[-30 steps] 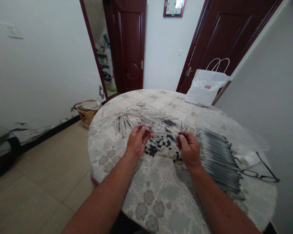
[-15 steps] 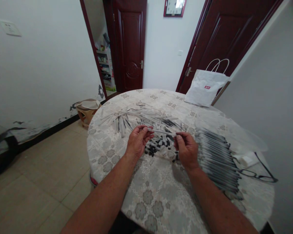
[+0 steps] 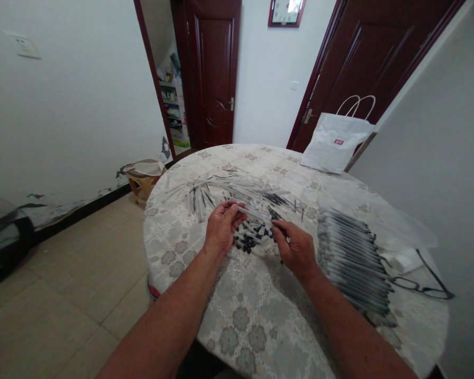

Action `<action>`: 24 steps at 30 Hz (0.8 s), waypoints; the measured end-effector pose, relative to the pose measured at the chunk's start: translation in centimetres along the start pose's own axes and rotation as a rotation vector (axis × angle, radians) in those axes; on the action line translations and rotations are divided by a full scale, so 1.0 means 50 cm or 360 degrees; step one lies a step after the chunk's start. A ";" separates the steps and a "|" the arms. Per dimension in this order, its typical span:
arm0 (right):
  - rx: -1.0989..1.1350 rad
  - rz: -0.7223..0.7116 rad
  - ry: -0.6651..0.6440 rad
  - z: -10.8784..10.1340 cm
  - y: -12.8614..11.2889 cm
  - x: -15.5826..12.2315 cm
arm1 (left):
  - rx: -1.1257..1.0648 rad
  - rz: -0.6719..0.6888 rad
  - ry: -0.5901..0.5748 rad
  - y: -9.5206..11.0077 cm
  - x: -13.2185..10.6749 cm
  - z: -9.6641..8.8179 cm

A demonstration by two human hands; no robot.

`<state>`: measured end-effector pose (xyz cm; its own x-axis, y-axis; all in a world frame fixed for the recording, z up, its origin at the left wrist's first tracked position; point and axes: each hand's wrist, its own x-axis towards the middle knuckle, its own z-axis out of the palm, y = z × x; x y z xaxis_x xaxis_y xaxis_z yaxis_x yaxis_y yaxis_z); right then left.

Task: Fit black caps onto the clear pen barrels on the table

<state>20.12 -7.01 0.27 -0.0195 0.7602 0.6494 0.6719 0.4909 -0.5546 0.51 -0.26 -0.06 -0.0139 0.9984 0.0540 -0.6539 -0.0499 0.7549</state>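
My left hand [image 3: 221, 227] is closed around one end of a whitish, see-through pen barrel [image 3: 253, 212], pinched between thumb and fingers. The barrel slants down to the right, where the closed fingers of my right hand [image 3: 296, 246] grip its other end. Any small part inside that right-hand pinch is hidden. Beneath the barrel lies a heap of black and clear pen caps [image 3: 248, 239]. Behind my hands, loose pen barrels [image 3: 237, 184] are spread out, with dark thin refills [image 3: 277, 199] among them. To the right of my right hand, capped pens [image 3: 351, 258] lie side by side in a long row.
A flowered cloth covers the round table [image 3: 240, 321]. Eyeglasses [image 3: 421, 287] and a white roll [image 3: 405, 260] lie at the right, near a clear plastic sheet [image 3: 398, 221]. At the back right stands a white paper bag [image 3: 337, 142]. A stool [image 3: 144, 179] is beyond the left edge.
My right hand has moved left and slightly down along the barrel, closer to my left hand. The barrel now slants more steeply. My left hand stays nearly in place.
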 end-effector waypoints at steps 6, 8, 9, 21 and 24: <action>0.0944 0.0905 -0.0191 0.022 -0.013 0.003 | 0.0051 0.0062 0.0037 -0.001 0.000 0.002; 0.1243 0.1131 -0.0240 0.029 -0.011 0.008 | 0.0060 0.0058 0.0035 0.000 0.002 0.002; 0.1340 0.1212 -0.0269 0.030 -0.010 0.011 | 0.0069 0.0049 0.0030 0.001 0.003 0.002; -0.0076 0.0236 -0.0582 -0.014 -0.038 0.039 | 0.0686 0.0045 -0.0261 0.005 -0.016 0.018; -0.0403 0.0098 -0.0739 -0.046 -0.045 0.050 | 0.0902 0.0054 -0.0320 0.005 -0.019 0.015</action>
<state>20.27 -7.20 4.34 -0.2611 0.9210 0.2891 0.8389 0.3647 -0.4040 0.96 -1.26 0.56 0.1518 0.9745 0.1652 -0.1497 -0.1425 0.9784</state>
